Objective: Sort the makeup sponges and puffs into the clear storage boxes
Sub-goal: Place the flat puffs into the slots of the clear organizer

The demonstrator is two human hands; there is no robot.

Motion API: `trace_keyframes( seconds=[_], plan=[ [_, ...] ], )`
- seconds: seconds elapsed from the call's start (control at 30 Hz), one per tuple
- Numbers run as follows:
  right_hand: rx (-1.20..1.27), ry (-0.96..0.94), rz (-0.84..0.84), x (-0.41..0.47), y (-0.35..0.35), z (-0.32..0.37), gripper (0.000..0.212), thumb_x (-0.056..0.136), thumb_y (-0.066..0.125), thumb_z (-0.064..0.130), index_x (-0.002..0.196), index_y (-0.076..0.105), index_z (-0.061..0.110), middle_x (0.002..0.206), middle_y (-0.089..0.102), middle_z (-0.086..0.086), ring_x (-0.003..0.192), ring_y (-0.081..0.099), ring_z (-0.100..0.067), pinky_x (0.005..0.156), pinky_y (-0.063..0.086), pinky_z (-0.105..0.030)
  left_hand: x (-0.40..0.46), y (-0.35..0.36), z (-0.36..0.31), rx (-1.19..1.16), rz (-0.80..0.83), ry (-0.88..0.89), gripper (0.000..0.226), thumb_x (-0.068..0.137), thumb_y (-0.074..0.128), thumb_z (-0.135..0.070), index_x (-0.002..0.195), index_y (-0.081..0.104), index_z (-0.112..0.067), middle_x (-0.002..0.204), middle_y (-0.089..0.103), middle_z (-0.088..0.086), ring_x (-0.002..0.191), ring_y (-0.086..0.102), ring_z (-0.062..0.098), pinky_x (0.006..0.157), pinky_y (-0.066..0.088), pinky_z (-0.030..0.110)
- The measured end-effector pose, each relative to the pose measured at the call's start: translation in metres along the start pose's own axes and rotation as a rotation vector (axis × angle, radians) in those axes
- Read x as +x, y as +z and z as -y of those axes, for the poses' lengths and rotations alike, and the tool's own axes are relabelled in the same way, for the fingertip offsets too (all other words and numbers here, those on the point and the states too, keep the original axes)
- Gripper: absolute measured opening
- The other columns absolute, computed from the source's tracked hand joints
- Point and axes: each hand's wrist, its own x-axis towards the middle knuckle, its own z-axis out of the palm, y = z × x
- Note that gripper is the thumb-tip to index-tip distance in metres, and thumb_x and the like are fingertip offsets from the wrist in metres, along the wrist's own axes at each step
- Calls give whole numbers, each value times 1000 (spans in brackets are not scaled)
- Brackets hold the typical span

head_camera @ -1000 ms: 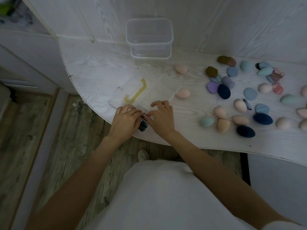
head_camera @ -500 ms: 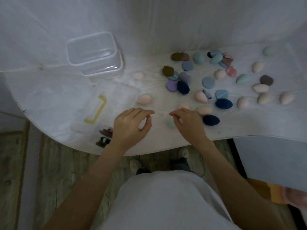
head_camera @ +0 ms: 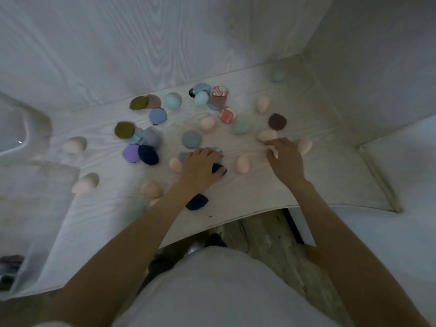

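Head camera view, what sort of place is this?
Probably a home vanity or dressing nook: a white wood-grain counter built against matching panel walls, strewn with makeup sponges and puffs, with worn plank flooring below.

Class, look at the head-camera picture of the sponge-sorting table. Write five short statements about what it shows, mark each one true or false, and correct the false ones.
1. The left hand lies over a navy puff. True.
2. The right hand is lifted high above the table. False: it is down among the pink sponges, next to one.
3. A purple puff lies touching a second navy puff. True.
4. All the sponges are pink. False: a blue sponge lies near the wall.
5. A brown puff lies beyond the right hand. True.
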Motion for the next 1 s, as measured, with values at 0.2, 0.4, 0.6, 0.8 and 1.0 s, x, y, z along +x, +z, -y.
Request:
trace_keyframes(
  seconds=[0.2,0.4,0.6,0.8,1.0],
  plan=[
    [-98,190,24,100,-2,-41,32,94,48,22,123,54,8,124,51,-19,110,49,-36,90,38,-35,32,17,-12,-46,-40,-127,32,88,60,-19,119,59,-11,121,57,10,106,54,29,91,43,41],
    [-52,336,137,137,6,-48,42,87,63,24,122,49,7,123,53,-18,113,51,-32,88,41,-35,57,18,-4,56,109,-261,44,89,57,-15,131,47,-13,130,47,8,115,46,25,92,37,32],
    [128,127,-52,95,-12,-15,22,86,61,18,106,61,10,105,58,-12,93,55,-25,72,32,-23,70,10,2,78,172,-195,28,85,63,-19,110,55,-9,111,51,11,103,48,24,84,37,29],
    [382,-65,-65,24,-3,54,17,83,64,8,100,63,6,94,63,-10,82,53,-13,71,39,-19,23,-38,14,17,-161,94,15,75,71,-5,81,57,-4,81,59,12,71,48,21,65,37,22],
    [398,-235,210,-34,49,156,23,87,61,14,110,56,14,96,64,1,80,57,-12,68,44,-24,-83,-82,69,-374,-471,-269,12,82,67,-6,90,60,-10,88,63,-2,79,58,9,68,51,22]
  ],
)
